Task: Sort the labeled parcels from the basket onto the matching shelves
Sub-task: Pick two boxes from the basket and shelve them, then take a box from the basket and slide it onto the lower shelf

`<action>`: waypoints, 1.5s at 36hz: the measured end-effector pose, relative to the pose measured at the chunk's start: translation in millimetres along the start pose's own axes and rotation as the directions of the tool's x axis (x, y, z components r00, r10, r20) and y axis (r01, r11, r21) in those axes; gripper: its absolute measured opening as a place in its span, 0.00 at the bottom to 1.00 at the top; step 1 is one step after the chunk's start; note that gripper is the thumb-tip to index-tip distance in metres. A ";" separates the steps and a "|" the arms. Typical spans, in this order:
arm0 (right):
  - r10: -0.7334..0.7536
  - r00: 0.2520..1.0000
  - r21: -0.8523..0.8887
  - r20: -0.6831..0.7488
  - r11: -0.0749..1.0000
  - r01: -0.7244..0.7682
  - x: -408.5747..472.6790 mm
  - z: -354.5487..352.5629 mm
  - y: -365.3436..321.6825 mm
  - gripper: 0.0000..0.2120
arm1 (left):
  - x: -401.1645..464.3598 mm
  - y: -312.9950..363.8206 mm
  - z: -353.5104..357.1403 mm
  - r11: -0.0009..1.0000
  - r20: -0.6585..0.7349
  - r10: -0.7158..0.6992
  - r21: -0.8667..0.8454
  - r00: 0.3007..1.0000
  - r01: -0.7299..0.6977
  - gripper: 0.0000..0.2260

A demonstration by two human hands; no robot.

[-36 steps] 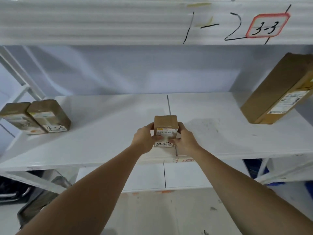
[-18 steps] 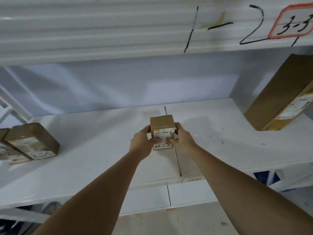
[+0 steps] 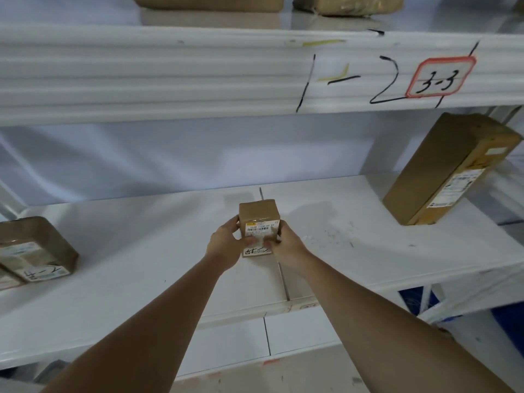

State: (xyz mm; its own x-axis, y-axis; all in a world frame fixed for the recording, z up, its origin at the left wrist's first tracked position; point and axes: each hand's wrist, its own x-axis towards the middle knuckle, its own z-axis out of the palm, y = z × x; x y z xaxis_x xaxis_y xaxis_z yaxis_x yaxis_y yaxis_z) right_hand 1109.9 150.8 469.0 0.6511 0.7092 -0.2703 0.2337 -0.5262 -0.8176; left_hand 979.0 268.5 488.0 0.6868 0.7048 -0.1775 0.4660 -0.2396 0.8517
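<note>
Pushed a little deeper along the white shelf (image 3: 141,251), the small parcel (image 3: 258,215) stays gripped on both sides by left hand (image 3: 225,245) and right hand (image 3: 286,245), fingers curled round it

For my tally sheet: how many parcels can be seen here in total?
6, maybe more out of frame. One in both hands; two at the shelf's left edge; one tall box leaning at right; two on the upper shelf, cropped.
</note>
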 end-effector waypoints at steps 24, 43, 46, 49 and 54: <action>-0.010 0.983 -0.563 0.185 0.818 0.114 -112.5 -89.0 -25.0 0.28 | -84.5 14.2 -52.5 0.872 0.148 -0.028 0.487 0.989 -0.048 0.32; -0.382 0.678 -0.640 0.628 0.242 0.729 -344.1 -21.9 -143.5 0.41 | -411.3 61.9 -141.1 0.565 -0.078 -0.039 0.820 0.996 0.087 0.39; -0.397 0.602 -0.580 0.693 0.190 0.792 -389.4 -3.7 -149.3 0.41 | -484.2 59.8 -148.1 0.564 -0.171 -0.070 0.806 0.983 0.180 0.38; -0.407 0.534 -0.520 0.741 0.155 0.840 -431.1 19.3 -158.9 0.42 | -555.9 54.1 -158.0 0.575 -0.257 -0.089 0.776 0.962 0.260 0.37; -0.423 0.396 -0.392 0.815 0.101 0.915 -517.0 67.3 -177.8 0.38 | -674.5 32.1 -172.7 0.546 -0.395 -0.159 0.729 0.905 0.414 0.35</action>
State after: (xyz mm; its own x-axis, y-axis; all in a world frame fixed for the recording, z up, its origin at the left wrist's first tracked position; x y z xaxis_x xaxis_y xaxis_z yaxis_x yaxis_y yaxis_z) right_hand 683.1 -90.8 719.9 -0.4299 0.8857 -0.1752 0.9018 0.4118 -0.1308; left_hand 434.3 -99.3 720.2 0.3269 0.9395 -0.1018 0.9450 -0.3254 0.0322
